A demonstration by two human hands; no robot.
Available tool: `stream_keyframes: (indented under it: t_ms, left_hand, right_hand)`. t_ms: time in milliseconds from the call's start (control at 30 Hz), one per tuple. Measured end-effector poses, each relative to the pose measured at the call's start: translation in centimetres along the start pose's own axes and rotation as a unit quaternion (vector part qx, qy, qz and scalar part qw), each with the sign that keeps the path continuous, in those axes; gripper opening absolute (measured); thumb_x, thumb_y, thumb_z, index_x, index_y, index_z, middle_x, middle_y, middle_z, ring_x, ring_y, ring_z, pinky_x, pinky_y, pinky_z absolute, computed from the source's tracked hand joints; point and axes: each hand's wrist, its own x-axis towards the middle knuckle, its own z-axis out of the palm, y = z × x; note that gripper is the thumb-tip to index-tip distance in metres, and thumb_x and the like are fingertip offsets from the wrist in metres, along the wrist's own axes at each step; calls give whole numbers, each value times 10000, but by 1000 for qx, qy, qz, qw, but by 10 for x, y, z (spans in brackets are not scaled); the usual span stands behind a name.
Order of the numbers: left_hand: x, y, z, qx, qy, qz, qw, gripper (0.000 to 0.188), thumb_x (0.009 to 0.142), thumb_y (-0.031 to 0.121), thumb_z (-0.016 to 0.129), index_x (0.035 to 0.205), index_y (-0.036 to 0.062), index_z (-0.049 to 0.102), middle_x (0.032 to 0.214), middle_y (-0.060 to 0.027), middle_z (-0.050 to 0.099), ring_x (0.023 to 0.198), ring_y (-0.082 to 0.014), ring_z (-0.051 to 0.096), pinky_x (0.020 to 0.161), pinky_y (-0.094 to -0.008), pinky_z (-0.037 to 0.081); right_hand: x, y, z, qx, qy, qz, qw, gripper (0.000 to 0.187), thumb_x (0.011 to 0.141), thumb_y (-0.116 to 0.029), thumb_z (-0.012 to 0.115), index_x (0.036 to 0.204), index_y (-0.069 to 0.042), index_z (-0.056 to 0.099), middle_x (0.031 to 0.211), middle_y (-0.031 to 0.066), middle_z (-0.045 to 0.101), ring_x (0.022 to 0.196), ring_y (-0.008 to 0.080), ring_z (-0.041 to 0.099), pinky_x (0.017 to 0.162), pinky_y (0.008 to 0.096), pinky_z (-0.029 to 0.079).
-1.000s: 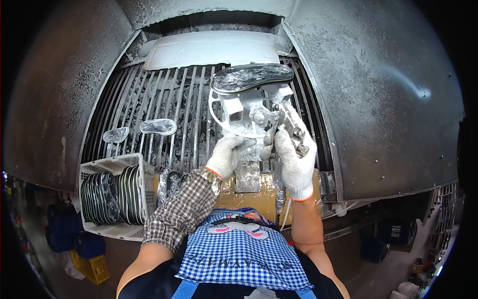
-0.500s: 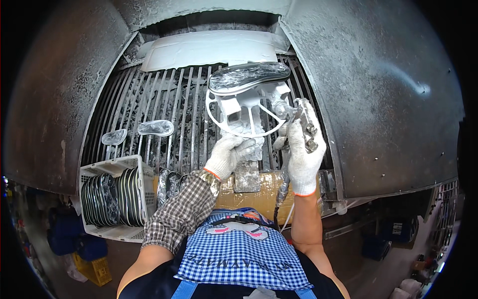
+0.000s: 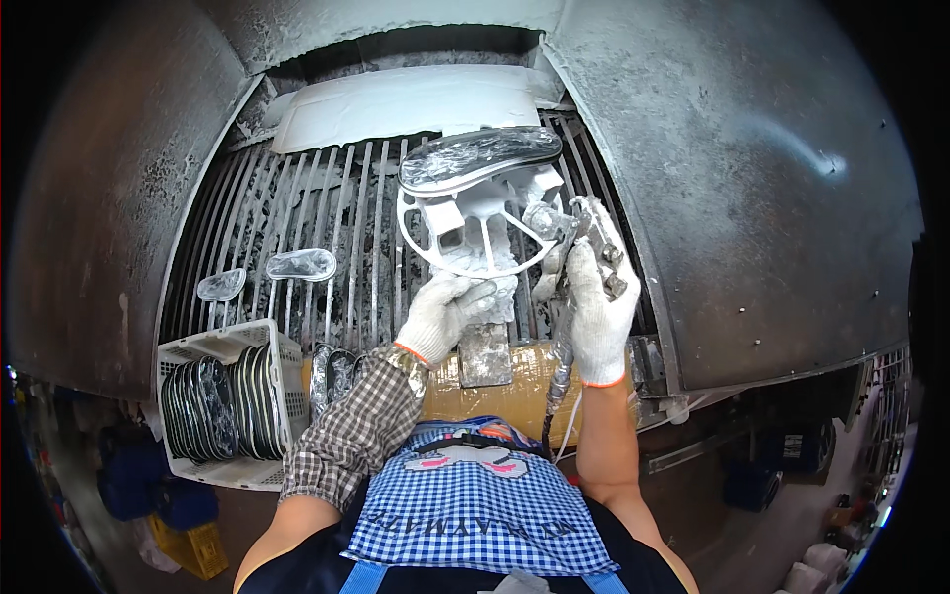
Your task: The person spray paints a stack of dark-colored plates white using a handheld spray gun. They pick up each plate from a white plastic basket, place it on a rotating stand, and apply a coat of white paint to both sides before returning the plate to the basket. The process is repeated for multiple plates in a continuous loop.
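Supporting the work is a white spoked turntable (image 3: 450, 262), set over the near-middle part of a slatted grate (image 3: 367, 208). A film-wrapped dark sole-shaped piece (image 3: 480, 158) lies across blocks at the turntable's far side, its long axis running left to right.

Left hand (image 3: 440, 315): gloved, fingers partly bent at the turntable's near rim. Whether the fingers pinch the rim or only rest against it cannot be told. Right hand (image 3: 602, 319): gloved, closed around a metal spray gun (image 3: 564, 230) to the right of the turntable. A hose (image 3: 561, 346) runs from below the gun toward the near side.

Handling, by judgement: the sole-shaped piece appears light and fairly flexible, with a slick, easily creased film; take it by its side edges, away from the wrapped upper face. The turntable appears stiff; its outer rim offers the best hold, though the powdery coating may reduce grip. The gun appears dense and rigid, with some drag from the hose; hold it at the handle.

To the left, two smaller film-covered pieces (image 3: 302, 264) lie on the grate. Nearer, a white crate (image 3: 294, 391) holds upright rows of similar soles (image 3: 203, 408).
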Motion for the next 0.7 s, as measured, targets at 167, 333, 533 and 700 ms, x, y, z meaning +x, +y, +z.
stream_keyframes:
  t_ms: [167,333,533,700]
  left_hand:
    - [5,-6,-13,-3,8,12,1000,447,1019,52,534,1449,-65,496,1414,-230,619,1279,-372,642,1095,-516,547]
    - [4,-7,-14,-4,8,5,1000,418,1013,78,543,1405,-62,509,1405,-238,628,1249,-334,675,1013,-460,598]
    - [7,-10,-20,-14,20,15,1000,373,1008,51,539,1351,-92,529,1342,-259,631,1257,-408,654,1078,-545,564]
    - [5,-7,-19,-6,29,7,1000,465,1005,61,535,1442,-90,484,1410,-258,603,1279,-394,638,1107,-544,543]
  right_hand:
    - [8,0,-2,56,34,-5,998,564,1094,-133,619,1592,31,410,926,34,667,724,64,610,633,244,537]
    - [11,-2,-12,-14,66,-52,996,559,1075,-81,625,1578,50,420,950,32,663,733,61,601,652,224,523]
    - [0,-12,-9,11,29,-37,999,552,1073,-56,613,1578,52,420,936,35,655,755,69,609,678,230,530]
    - [3,-13,-8,36,35,-14,999,560,1093,-98,608,1593,47,399,921,40,658,732,73,611,654,233,527]
